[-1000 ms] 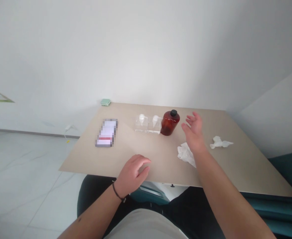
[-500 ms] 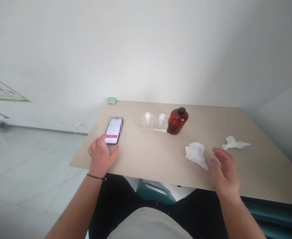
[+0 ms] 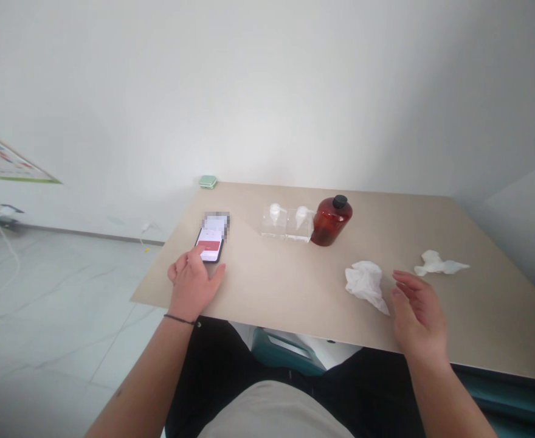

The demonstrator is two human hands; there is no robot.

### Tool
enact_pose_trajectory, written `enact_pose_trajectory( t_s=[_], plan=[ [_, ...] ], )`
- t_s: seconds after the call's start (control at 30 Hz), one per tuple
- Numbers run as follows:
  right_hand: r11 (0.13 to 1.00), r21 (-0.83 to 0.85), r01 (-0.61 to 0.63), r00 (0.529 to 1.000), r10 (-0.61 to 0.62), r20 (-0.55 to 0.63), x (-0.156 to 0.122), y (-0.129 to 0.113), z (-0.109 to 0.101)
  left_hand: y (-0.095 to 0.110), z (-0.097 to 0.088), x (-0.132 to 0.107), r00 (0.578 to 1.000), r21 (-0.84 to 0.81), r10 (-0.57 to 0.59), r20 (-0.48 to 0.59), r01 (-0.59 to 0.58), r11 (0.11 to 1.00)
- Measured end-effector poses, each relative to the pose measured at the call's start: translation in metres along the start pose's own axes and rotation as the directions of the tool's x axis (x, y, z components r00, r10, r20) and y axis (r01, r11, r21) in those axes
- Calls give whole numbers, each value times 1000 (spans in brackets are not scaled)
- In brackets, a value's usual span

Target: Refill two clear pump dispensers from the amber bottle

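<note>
My left hand (image 3: 192,286) lies at the near end of a smartphone (image 3: 210,239), with its fingers on the lower part of the lit screen. The screen is pixelated, with a red band across it. My right hand (image 3: 417,316) hovers open over the tabletop, just right of a crumpled white tissue (image 3: 365,286). A second tissue (image 3: 438,263) lies farther right, beyond my fingers. Neither tissue is touched.
An amber bottle (image 3: 331,222) with a black cap stands beside several clear containers with white tops (image 3: 286,223). A small green case (image 3: 208,182) sits at the beige table's (image 3: 267,292) far corner. Walls rise behind; the floor lies left.
My left hand has moved left from the table's near edge onto the phone. My right hand has moved right and nearer, past the crumpled tissue. The view has turned slightly.
</note>
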State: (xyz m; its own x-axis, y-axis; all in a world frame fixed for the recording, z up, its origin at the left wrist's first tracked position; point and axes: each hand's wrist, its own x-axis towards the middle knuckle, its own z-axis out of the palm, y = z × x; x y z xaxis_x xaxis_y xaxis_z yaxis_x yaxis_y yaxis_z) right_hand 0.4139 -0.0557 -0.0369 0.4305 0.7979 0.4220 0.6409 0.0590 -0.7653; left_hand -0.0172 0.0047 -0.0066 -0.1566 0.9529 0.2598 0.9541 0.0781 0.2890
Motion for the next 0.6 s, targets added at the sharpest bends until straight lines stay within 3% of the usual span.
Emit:
enact_pose_trajectory(
  t_s=[0.2, 0.6],
  plan=[
    [991, 25, -134, 991, 134, 1, 2, -2, 2, -2, 3, -1, 1000, 6, 12, -6, -12, 1000],
    [991, -17, -130, 991, 130, 15, 4, -1, 1, 0, 1, 0, 1000, 27, -8, 13, 7, 1000]
  ],
)
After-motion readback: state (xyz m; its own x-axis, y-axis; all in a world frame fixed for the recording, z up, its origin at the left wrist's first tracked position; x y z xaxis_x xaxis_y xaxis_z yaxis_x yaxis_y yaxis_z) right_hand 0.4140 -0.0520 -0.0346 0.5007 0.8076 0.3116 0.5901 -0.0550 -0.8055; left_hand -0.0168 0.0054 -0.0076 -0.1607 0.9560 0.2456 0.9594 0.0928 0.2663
